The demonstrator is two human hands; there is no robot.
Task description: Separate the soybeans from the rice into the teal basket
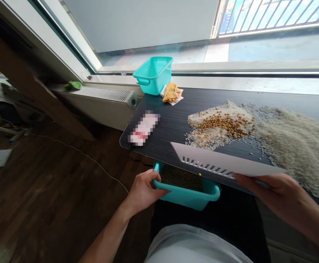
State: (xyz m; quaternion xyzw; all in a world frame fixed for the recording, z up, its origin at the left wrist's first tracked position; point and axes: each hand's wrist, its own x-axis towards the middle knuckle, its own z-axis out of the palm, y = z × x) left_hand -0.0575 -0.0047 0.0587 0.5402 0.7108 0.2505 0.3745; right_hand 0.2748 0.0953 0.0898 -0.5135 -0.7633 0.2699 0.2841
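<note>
Left hand gripping bin, right hand gripping scraper beyond bin; stray bean near bin could miss it if bin drifts from tabletop.

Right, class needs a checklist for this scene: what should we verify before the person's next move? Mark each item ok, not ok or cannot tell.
1. Left hand has hold of the lower teal bin: ok, thumb and fingers are on its rim.
2. Lower bin sits at the near edge of the tabletop: ok.
3. Right hand grips the white slotted sheet: ok.
4. Loose material contained: not ok, tan beans and white grains lie loose on the tabletop.
5. Single stray bean is inside the bin: cannot tell, it shows between table edge and bin opening.
</note>
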